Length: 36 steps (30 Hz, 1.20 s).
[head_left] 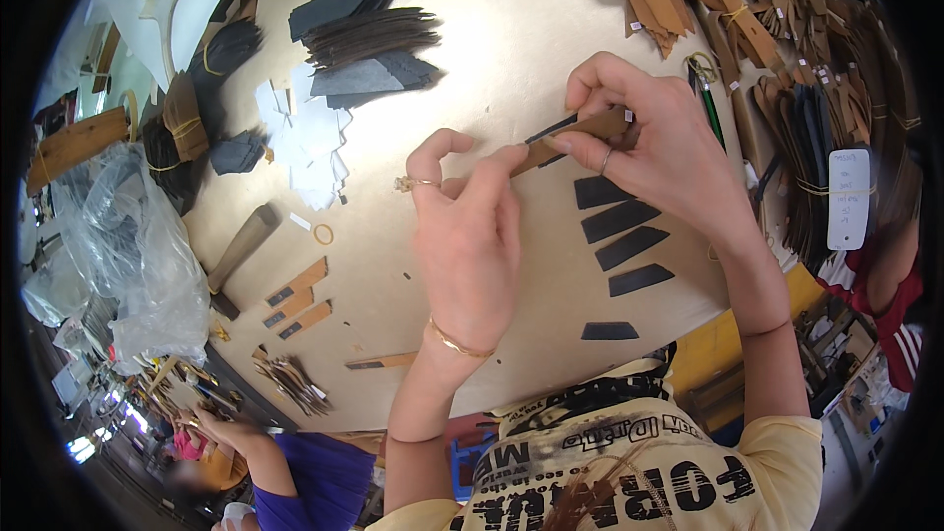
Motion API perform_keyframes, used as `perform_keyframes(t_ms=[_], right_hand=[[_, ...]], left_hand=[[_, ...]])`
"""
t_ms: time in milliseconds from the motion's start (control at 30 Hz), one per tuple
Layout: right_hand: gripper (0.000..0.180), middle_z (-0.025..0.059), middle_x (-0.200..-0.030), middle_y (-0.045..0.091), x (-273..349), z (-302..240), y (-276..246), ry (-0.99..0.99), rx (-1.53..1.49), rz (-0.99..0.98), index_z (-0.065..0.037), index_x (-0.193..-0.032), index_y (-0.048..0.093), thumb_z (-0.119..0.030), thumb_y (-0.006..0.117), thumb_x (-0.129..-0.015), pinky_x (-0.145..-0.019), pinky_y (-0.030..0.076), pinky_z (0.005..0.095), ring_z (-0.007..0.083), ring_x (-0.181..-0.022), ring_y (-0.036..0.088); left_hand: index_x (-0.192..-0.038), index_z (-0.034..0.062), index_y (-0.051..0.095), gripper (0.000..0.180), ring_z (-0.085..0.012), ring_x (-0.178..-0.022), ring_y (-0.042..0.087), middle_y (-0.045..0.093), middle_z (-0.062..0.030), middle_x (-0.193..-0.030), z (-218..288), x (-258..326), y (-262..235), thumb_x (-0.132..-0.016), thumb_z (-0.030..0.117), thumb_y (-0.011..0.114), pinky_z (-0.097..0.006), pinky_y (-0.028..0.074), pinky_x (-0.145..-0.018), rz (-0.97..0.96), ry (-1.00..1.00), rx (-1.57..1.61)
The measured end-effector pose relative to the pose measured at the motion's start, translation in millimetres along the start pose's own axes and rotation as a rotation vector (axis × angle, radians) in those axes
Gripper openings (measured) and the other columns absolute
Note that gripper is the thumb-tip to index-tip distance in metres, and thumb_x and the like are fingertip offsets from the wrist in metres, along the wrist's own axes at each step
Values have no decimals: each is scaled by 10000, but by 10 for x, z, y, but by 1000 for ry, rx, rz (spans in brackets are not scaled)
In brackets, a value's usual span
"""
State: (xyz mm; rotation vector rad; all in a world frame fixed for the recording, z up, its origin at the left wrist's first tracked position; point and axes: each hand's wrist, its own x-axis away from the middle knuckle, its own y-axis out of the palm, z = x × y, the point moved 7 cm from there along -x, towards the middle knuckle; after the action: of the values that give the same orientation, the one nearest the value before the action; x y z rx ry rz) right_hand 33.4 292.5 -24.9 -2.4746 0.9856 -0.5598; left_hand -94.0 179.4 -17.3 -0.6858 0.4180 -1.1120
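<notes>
Head view of a round, pale tan worktable (pixel 511 49). The left hand (pixel 467 236) and the right hand (pixel 639 133) meet above the table's middle and share one narrow brown leather strip backed by a black piece (pixel 575 136). The right hand is closed around the strip's right end, thumb and fingers pinching it; the left hand is partly curled, its fingertips pressed to the strip's left end, the index finger arched clear.

Just right of the left hand, four black, slanted four-sided cut pieces (pixel 621 234) lie in a column on the table; a fifth black piece (pixel 609 331) lies apart at the near edge. To the left lie three short brown strips with dark patches (pixel 297 300), a yellow rubber band (pixel 324 234) and a wooden-handled mallet (pixel 239 254). Farther off sit a fan of dark grey and brown cut pieces (pixel 369 44) and a scatter of white pieces (pixel 310 138). Banded bundles of brown leather strips (pixel 733 0) crowd the far right. A clear plastic bag (pixel 138 236) hangs at the left edge. Another person in a purple top (pixel 305 482) works at the near left.
</notes>
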Motion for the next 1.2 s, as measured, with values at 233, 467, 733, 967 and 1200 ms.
perform_keyframes(t_ms=[233,467,733,967,1200], right_hand=[[247,28,-758,626,7,-6,-2,-57,-6,72,-43,-963,581,-66,777,-815,-463,417,244,55,-515,527],[288,-11,-774,625,64,120,-180,69,-38,50,-58,-1051,560,-47,751,-836,-561,411,207,30,-658,526],[341,23,-726,627,69,192,-308,39,-113,77,-57,-1117,525,-52,729,-843,-591,458,255,101,-639,559],[380,12,-720,634,50,200,-319,70,-85,94,-63,-1121,510,-55,744,-822,-586,430,242,75,-631,524],[402,-53,-709,608,36,202,-303,56,-42,120,-90,-1120,491,-46,755,-818,-558,365,180,5,-617,438]], left_hand=[[-1133,55,693,368,-241,-797,628,523,-174,-1235,111,47,98,-805,-95,619,-342,520,-662,-77,155,-175],[-1123,-32,679,324,-317,-904,621,526,-222,-1225,167,62,150,-812,-88,609,-385,531,-741,-108,187,-247],[-1144,-34,676,344,-323,-891,628,532,-238,-1207,183,64,148,-811,-82,606,-379,527,-736,-134,148,-258],[-1150,-22,677,354,-315,-878,629,538,-229,-1206,180,65,143,-807,-77,611,-375,526,-721,-136,154,-272],[-1149,-19,679,357,-316,-885,631,541,-229,-1201,171,67,139,-803,-78,612,-376,529,-730,-140,155,-276]])
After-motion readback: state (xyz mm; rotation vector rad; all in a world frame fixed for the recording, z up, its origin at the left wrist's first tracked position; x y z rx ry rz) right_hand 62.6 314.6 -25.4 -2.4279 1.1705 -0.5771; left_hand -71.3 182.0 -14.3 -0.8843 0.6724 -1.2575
